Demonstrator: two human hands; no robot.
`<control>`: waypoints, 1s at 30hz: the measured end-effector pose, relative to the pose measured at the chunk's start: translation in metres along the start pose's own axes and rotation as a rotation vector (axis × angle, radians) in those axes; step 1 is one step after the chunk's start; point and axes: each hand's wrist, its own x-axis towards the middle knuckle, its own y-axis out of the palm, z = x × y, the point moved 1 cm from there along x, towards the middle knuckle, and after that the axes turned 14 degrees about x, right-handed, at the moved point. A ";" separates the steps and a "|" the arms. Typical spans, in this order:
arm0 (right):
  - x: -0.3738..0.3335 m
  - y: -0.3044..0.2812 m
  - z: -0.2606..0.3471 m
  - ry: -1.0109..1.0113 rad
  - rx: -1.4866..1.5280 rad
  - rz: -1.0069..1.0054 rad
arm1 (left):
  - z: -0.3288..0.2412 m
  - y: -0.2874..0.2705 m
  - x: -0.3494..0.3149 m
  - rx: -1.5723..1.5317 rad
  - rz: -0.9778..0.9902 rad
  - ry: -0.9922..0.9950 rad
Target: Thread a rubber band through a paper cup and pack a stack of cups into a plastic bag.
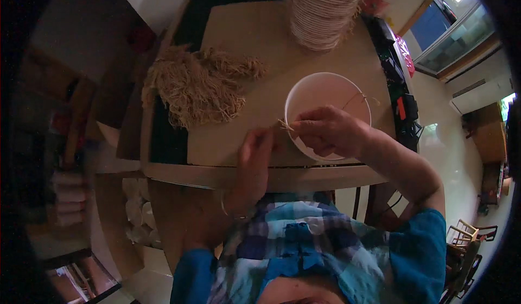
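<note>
My right hand is above the near rim of a white bucket, its thumb and fingers pinching a thin strand of tan twine. The short frayed ends stick out to the left of the fingertips. A loose length of the twine arches over the bucket's far right side. My left hand is at the table's front edge, just left of the bucket, fingers drawn together; whatever they hold is too dim to make out. Further left lies a heap of tangled tan fibre strands.
A large cone wound with pale cord stands at the back of the table. Dark devices and cables line the right edge. Below left is an open cardboard box with white rolls inside. Wooden chairs are at the far right.
</note>
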 end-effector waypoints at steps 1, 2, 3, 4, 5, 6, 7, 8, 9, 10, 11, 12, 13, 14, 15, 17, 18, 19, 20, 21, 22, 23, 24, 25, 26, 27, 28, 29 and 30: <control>-0.001 0.000 0.000 -0.013 -0.016 0.012 | 0.002 0.001 -0.006 -0.012 0.036 0.035; -0.001 0.002 0.000 -0.009 -0.019 0.016 | 0.001 0.003 -0.009 -0.025 0.067 0.074; -0.002 0.005 0.000 -0.043 -0.062 -0.008 | 0.001 0.004 -0.010 -0.027 0.061 0.074; -0.003 0.008 0.000 -0.077 -0.104 -0.032 | -0.001 0.007 -0.011 0.010 0.103 0.064; -0.004 0.012 -0.001 -0.072 -0.105 -0.032 | -0.004 0.011 -0.012 0.046 0.148 0.051; -0.005 0.015 -0.002 -0.105 -0.176 -0.095 | -0.008 0.015 -0.012 0.043 0.145 0.049; -0.005 0.019 -0.003 -0.138 -0.247 -0.157 | -0.015 0.019 -0.011 0.102 0.105 0.092; -0.005 0.022 -0.005 -0.135 -0.251 -0.155 | -0.019 0.022 -0.009 0.161 0.064 0.138; -0.005 0.024 -0.007 -0.184 -0.320 -0.180 | -0.019 0.023 -0.007 0.158 0.059 0.139; -0.005 0.026 -0.007 -0.233 -0.390 -0.204 | -0.019 0.024 -0.005 0.133 0.021 0.076; -0.005 0.026 -0.008 -0.231 -0.391 -0.205 | -0.018 0.024 -0.004 0.108 -0.012 0.011; -0.006 0.026 -0.009 -0.235 -0.389 -0.225 | -0.017 0.026 -0.003 0.106 -0.013 0.010; -0.006 0.025 -0.009 -0.238 -0.387 -0.244 | -0.017 0.027 -0.002 0.141 -0.033 0.092; -0.007 0.026 -0.010 -0.238 -0.387 -0.243 | -0.018 0.027 -0.002 0.177 -0.053 0.175; -0.008 0.027 -0.009 -0.240 -0.368 -0.232 | -0.018 0.028 -0.003 0.177 -0.053 0.176; -0.009 0.027 -0.009 -0.243 -0.349 -0.220 | -0.020 0.029 -0.003 0.179 -0.044 0.239; -0.009 0.025 -0.009 -0.223 -0.294 -0.189 | -0.020 0.028 -0.003 0.179 -0.044 0.239; -0.009 0.024 -0.009 -0.202 -0.240 -0.159 | -0.020 0.027 -0.003 0.199 -0.042 0.281; -0.009 0.023 -0.009 -0.203 -0.239 -0.159 | -0.020 0.026 -0.003 0.219 -0.039 0.322; -0.008 0.021 -0.010 -0.186 -0.179 -0.127 | -0.019 0.026 -0.002 0.219 -0.039 0.323; -0.008 0.021 -0.011 -0.169 -0.118 -0.094 | -0.019 0.025 -0.001 0.247 -0.055 0.390; -0.008 0.020 -0.011 -0.170 -0.118 -0.094 | -0.018 0.024 -0.001 0.274 -0.071 0.456; -0.008 0.019 -0.011 -0.163 -0.103 -0.085 | -0.018 0.023 -0.001 0.275 -0.071 0.457; -0.008 0.019 -0.011 -0.156 -0.087 -0.075 | -0.017 0.022 -0.002 0.271 -0.068 0.399; -0.008 0.017 -0.012 -0.157 -0.086 -0.074 | -0.016 0.021 -0.003 0.268 -0.065 0.341; -0.007 0.016 -0.013 -0.135 -0.027 -0.056 | -0.016 0.020 -0.004 0.269 -0.064 0.341; -0.007 0.015 -0.013 -0.112 0.033 -0.037 | -0.017 0.020 -0.005 0.260 -0.048 0.370; -0.006 0.016 -0.012 -0.112 0.033 -0.035 | -0.017 0.019 -0.005 0.251 -0.033 0.399; -0.006 0.017 -0.011 -0.102 0.042 -0.057 | -0.018 0.017 -0.005 0.253 -0.034 0.400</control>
